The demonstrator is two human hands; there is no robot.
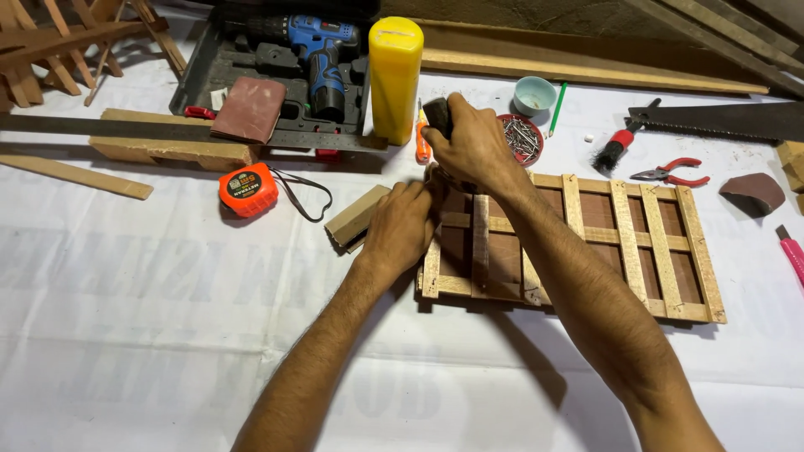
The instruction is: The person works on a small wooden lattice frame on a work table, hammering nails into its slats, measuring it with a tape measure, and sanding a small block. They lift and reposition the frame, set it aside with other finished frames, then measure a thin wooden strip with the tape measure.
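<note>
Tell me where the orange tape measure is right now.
In the head view, the orange tape measure lies on the white cloth, left of the left hand, just below the wooden block.

Both forearms are bare and hairy, with no sleeves, watch, rings or gloves showing. The left hand (402, 226) and right hand (473, 146) have short, plain nails.
</note>
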